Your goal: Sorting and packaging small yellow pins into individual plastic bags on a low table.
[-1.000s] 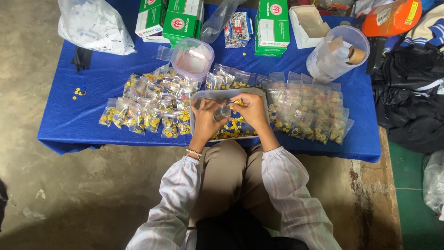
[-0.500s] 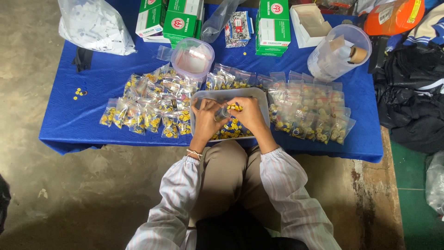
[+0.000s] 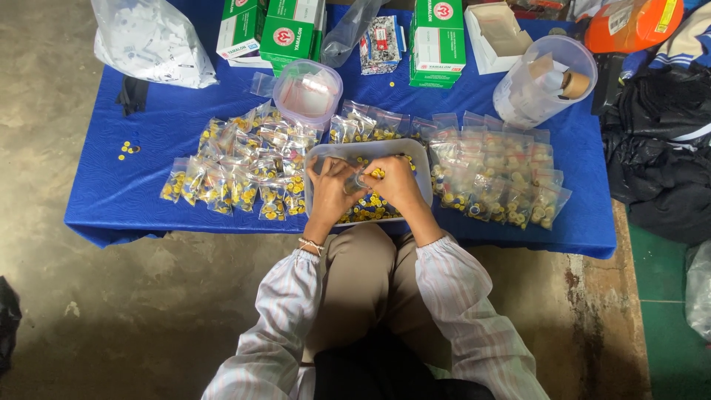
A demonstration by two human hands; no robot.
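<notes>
Flanking both hands point(image 3: 363, 185): filled bags point(image 3: 237, 174), tubs point(image 3: 307, 92).

Soft, even daylight fills the scene; shadows are faint, deepest under the blue table point(image 3: 111, 215) edge; mild glare sits on the clear packets point(image 3: 496, 174) right of the hands; focus is fairly sharp centrally; corners dim and soften slightly.

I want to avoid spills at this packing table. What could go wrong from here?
The tray of small yellow pieces sits at the blue table's near edge; a nudge from either hand might tip it. The filled bags piled close together could slide off.
</notes>
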